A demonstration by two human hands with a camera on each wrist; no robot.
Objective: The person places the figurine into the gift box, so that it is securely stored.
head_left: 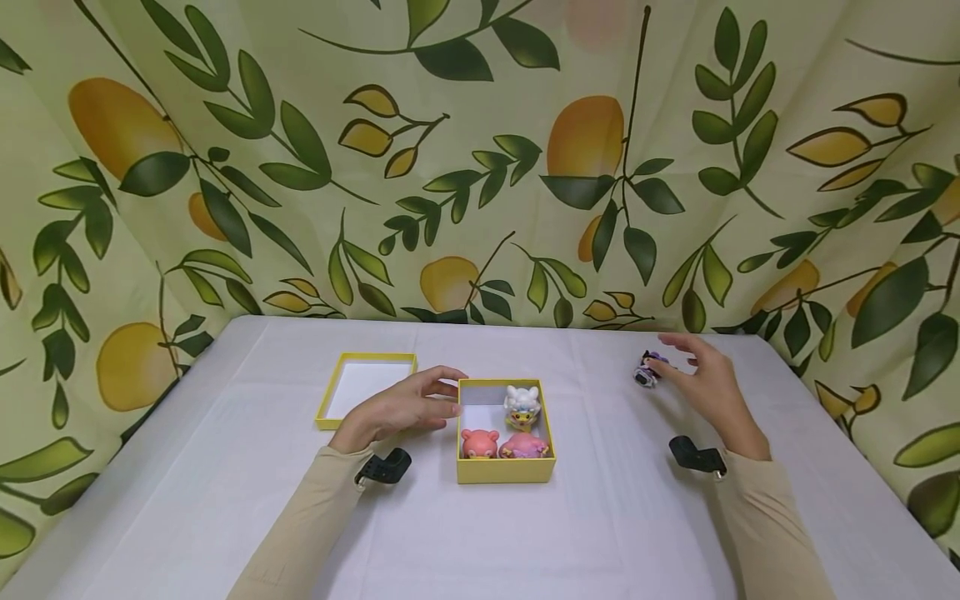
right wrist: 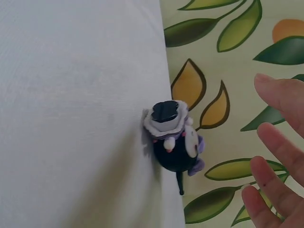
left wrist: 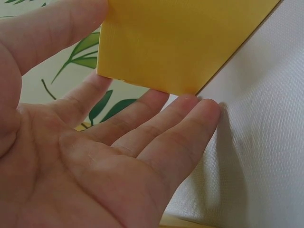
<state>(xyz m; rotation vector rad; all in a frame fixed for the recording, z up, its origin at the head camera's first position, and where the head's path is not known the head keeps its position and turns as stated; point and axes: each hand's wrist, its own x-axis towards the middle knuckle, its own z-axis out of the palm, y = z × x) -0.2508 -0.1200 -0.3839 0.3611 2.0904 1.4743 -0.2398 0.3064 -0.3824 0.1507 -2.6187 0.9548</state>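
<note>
Beside the left wall of an open yellow box is my left hand. Its fairly straight fingers touch the box's side, seen close in the left wrist view as a yellow panel. Inside the box are a white-hooded figurine with a yellow face, a coral-pink figurine and a pink figurine lying down. My right hand hovers by a small black, white and purple doll figurine on the table. In the right wrist view the spread fingers stand apart from that doll.
A yellow-rimmed box lid with a white inside lies behind and left of my left hand. White cloth covers the table. A curtain printed with fruit and leaves hangs behind its far edge. Each wrist wears a black strap mount.
</note>
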